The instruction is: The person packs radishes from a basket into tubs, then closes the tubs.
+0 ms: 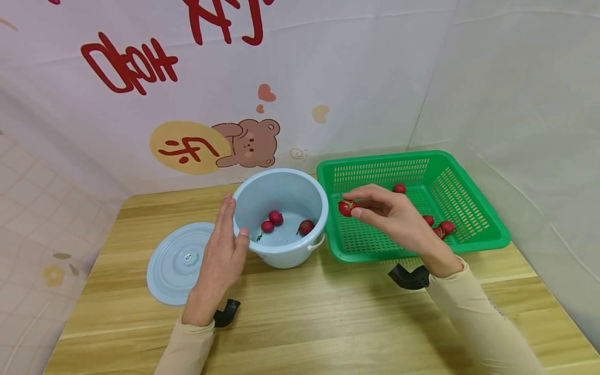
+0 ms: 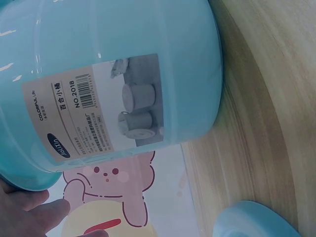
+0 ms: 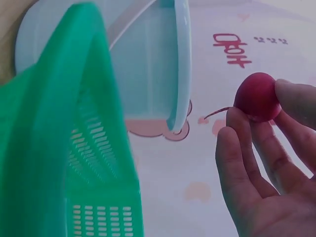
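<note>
My right hand (image 1: 398,216) pinches a red radish (image 1: 347,208) between thumb and fingertips, above the left part of the green basket (image 1: 375,257). In the right wrist view the radish (image 3: 257,97) shows a thin root pointing left. With straight fingers, my left hand (image 1: 224,255) touches the left rim of the light blue bucket (image 1: 281,259). Inside the bucket lie a few radishes (image 1: 275,217), one with a bit of green stem. Several more radishes (image 1: 447,227) are in the basket, partly behind my right wrist. A label (image 2: 94,106) is on the bucket's side in the left wrist view.
A round light blue lid (image 1: 173,265) lies on the wooden table (image 1: 300,317), left of the bucket and partly behind my left hand. The bucket stands close beside the basket. Behind them hangs a white wall cloth (image 1: 375,78) with a printed bear.
</note>
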Motion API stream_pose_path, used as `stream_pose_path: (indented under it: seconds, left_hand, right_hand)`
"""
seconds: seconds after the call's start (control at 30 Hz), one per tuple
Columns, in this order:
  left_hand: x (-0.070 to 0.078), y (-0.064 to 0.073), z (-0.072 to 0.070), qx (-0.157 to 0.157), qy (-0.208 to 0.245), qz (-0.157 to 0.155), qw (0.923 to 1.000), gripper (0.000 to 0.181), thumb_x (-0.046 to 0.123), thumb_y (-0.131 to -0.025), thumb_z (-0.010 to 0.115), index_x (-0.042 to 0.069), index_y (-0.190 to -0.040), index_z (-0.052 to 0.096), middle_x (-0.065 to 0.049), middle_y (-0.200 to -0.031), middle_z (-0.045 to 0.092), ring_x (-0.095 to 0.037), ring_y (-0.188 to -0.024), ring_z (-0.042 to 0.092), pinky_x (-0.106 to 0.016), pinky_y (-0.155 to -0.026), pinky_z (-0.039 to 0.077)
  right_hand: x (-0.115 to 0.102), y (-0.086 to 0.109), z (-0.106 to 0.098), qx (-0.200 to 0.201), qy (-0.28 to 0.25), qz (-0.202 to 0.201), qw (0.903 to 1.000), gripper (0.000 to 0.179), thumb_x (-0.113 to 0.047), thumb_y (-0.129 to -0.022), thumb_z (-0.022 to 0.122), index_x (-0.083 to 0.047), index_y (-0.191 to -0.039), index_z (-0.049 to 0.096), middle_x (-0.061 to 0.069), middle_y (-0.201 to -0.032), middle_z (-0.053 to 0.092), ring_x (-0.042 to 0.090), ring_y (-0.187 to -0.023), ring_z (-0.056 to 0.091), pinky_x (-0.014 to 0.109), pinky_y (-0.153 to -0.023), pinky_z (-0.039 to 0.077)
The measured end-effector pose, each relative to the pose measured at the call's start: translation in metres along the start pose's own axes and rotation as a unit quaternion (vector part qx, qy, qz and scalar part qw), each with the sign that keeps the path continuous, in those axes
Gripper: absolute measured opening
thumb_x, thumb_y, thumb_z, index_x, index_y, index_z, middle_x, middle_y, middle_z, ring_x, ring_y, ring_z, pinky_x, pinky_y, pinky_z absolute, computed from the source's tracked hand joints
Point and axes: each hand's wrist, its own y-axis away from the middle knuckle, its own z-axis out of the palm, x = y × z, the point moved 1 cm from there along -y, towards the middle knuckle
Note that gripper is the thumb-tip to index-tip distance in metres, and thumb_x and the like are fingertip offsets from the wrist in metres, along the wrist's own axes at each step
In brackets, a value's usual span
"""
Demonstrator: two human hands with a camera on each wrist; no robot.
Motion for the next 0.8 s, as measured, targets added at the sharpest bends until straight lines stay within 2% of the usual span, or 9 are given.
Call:
stream_pose_path:
  seconds: [0.47,0.8]
  left_hand:
    - [0.001,0.000,-0.001,0.000,0.000,-0.004,1.0000,0.065,0.031,-0.108,0.042,0.005,-0.165,0.022,-0.003,-0.173,0.017,-0.028,-0.156,0.024,-0.061,-0.117,0.033]
    - [0.000,-0.001,0.000,-0.001,0.000,-0.005,1.0000,0.065,0.033,-0.108,0.041,0.006,-0.165,0.022,-0.004,-0.172,0.017,-0.029,-0.155,0.025,-0.061,-0.117,0.033]
  right_hand:
    - [-0.009,-0.015,0.033,0.013,-0.031,-0.055,0.9979,0.032,-0.003,-0.099,0.068,-0.004,-0.131,0.070,0.007,-0.132,0.063,0.022,-0.113,0.066,0.029,-0.094,0.057]
    - [-0.011,-0.024,0.054,0.019,0.007,-0.100,0.9948,0.032,-0.004,-0.098,0.070,-0.010,-0.129,0.071,-0.001,-0.125,0.066,0.018,-0.115,0.063,0.031,-0.097,0.055]
